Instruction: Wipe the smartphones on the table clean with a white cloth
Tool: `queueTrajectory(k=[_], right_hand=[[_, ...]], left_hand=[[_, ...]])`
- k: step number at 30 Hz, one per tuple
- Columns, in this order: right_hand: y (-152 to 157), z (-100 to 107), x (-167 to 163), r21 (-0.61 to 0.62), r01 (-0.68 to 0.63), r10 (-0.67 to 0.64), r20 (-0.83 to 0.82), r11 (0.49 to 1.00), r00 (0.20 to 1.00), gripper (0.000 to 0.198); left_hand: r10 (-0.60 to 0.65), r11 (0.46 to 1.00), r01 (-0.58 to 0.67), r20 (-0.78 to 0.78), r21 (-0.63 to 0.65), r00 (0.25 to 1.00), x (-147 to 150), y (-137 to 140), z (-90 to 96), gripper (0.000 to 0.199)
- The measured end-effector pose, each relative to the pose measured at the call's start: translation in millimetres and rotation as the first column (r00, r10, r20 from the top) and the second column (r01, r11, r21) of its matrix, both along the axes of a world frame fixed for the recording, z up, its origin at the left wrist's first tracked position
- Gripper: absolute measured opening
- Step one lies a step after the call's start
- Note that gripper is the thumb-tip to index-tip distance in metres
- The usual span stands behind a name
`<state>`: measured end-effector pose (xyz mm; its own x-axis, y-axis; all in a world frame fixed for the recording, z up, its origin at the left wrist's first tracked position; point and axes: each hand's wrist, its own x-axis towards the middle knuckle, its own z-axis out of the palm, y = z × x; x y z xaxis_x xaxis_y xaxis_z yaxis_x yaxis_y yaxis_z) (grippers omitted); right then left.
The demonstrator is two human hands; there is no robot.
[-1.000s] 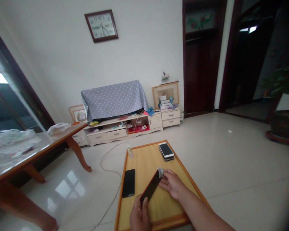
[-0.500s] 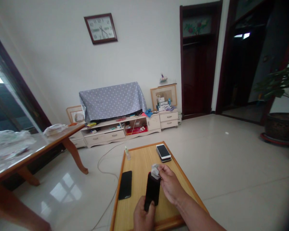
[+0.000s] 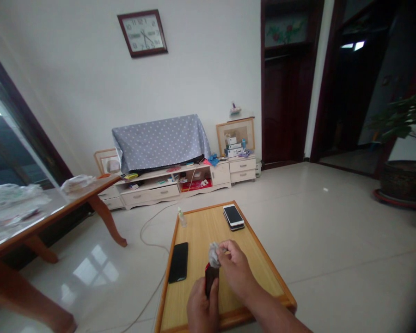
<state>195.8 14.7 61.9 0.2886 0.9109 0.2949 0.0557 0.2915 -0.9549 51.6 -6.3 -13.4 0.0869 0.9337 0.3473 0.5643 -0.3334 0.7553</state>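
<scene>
My left hand (image 3: 203, 303) grips a dark phone with a red edge (image 3: 212, 279) above the near part of the small wooden table (image 3: 201, 231). The phone is turned partly sideways, so its face looks narrow. Between the thumb and fingers of my right hand (image 3: 234, 266) is a crumpled whitish wipe (image 3: 214, 254), touching the phone's top end. A black phone (image 3: 178, 262) lies flat at the table's left side. Toward the far right corner sits a white phone (image 3: 233, 215) on top of another dark one. A small clear bottle (image 3: 182, 218) stands near the far left corner.
Left of me is a larger wooden table (image 3: 100, 217) with plastic bags on it. A cable (image 3: 149, 226) runs over the tiled floor. By the wall stands a low white cabinet (image 3: 166, 192) with a cloth-covered item (image 3: 161, 143). A potted plant (image 3: 407, 180) is at right.
My left hand has tilted the phone, so it shows narrower than before. My right hand, with the wipe, has shifted slightly left along with it. The view has moved a little.
</scene>
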Motion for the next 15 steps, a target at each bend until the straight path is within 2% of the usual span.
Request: queueTrajectory(k=[4,8,13,15], right_hand=[[-7.9,7.6,-0.2,0.090,-0.013,-0.004,0.186,0.996,0.983,0.020],[-4.8,10.0,6.4,0.015,0.072,-0.074,0.175,0.997,0.982,0.019],[-9.1,12.1,2.1,0.052,-0.038,0.025,0.234,0.998,0.972,0.012],[-7.4,10.8,3.1,0.019,-0.022,0.017,0.231,1.000,0.973,0.013]], left_hand=[[0.018,0.995,-0.007,-0.109,0.099,0.994,-3.2,1.4,6.9,0.027],[0.026,0.989,-0.002,-0.157,0.148,0.987,-4.0,1.7,9.7,0.023],[0.030,0.971,0.019,-0.203,0.237,0.979,-5.1,2.0,3.1,0.021],[0.021,0.971,0.030,-0.209,0.237,0.978,-4.9,1.5,1.1,0.020]])
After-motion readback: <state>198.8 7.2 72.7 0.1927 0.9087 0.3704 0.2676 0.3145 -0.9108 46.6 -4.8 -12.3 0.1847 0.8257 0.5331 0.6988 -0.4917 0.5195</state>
